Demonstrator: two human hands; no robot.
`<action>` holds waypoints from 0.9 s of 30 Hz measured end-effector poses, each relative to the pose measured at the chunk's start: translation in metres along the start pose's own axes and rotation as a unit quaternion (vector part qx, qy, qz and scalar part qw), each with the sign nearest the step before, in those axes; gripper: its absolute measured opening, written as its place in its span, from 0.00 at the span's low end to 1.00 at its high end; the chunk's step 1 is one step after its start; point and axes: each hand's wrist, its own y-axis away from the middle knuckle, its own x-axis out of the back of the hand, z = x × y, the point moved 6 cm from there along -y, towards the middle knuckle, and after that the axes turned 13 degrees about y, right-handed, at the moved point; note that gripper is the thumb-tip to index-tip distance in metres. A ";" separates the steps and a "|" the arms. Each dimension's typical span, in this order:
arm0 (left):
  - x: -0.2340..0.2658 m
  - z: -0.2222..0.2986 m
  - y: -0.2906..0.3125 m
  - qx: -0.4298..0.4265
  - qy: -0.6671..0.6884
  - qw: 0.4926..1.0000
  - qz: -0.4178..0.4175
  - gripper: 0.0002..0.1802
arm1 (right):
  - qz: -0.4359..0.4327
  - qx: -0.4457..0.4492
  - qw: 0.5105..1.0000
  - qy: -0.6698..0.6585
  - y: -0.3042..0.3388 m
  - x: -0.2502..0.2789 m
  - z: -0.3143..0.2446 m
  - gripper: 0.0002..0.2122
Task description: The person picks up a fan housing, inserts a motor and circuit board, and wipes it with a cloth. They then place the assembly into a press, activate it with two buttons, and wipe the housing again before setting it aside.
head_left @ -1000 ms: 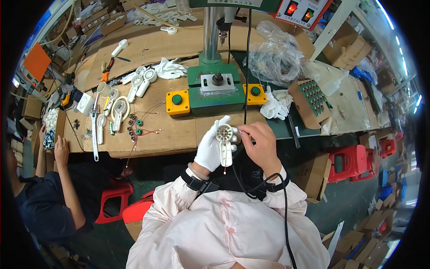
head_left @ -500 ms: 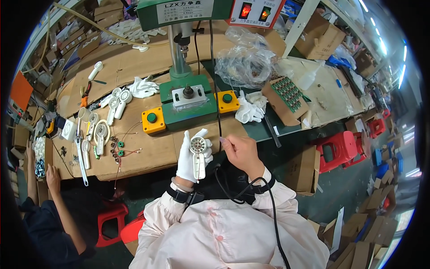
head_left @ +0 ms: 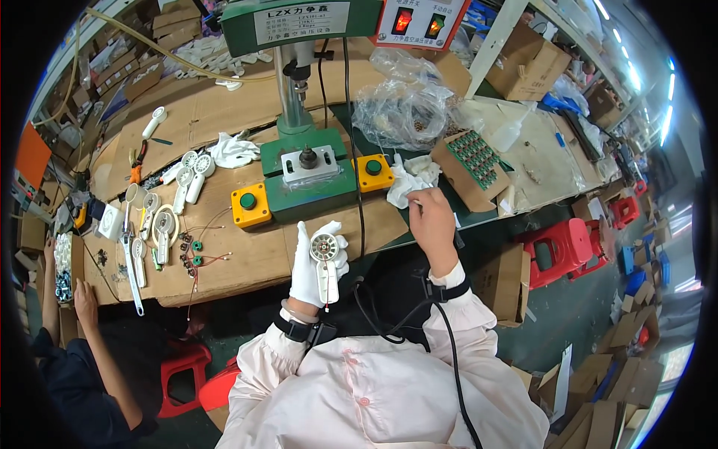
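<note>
Since half a second ago: bare right hand (head_left: 434, 224) shifted from beside white fan part (head_left: 326, 268) to white gloves (head_left: 406, 182) on bench (head_left: 278, 243); fingers bent, partly closed (grip on anything, cannot tell). Gloved left hand (head_left: 305, 273) curled around fan part, before green press base (head_left: 313, 196), handle toward person.

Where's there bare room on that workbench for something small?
Bare cardboard shows in front of the left yellow button box, between the wired green rings and the gloved left hand holding a fan part. It's crowded further left with white fan casings, and right of the press with a plastic bag and circuit boards.
</note>
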 end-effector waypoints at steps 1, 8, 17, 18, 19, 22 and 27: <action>0.000 0.001 0.000 -0.001 0.001 1.000 0.001 0.35 | -0.001 0.001 1.000 -0.001 -0.002 -0.005 0.001 0.04; 0.006 0.001 -0.003 0.013 0.013 1.000 -0.024 0.35 | -0.024 0.094 0.994 0.051 -0.005 -0.019 -0.017 0.08; 0.005 -0.001 -0.002 -0.001 0.005 1.000 -0.010 0.35 | 0.131 0.083 0.987 0.029 -0.006 0.006 -0.006 0.09; 0.005 -0.002 -0.004 0.002 0.002 1.000 -0.011 0.35 | 0.078 0.004 0.994 -0.073 -0.008 0.009 0.000 0.08; 0.005 -0.002 -0.005 0.006 0.000 1.000 -0.012 0.35 | 0.022 -0.075 0.982 -0.173 -0.007 0.011 0.004 0.08; 0.010 0.000 -0.005 0.011 -0.005 0.999 -0.032 0.35 | -0.072 -0.131 0.946 -0.289 0.004 0.014 -0.017 0.07; 0.011 -0.002 -0.008 -0.024 -0.033 0.999 0.022 0.36 | -0.160 0.041 0.929 -0.331 0.018 0.016 -0.072 0.08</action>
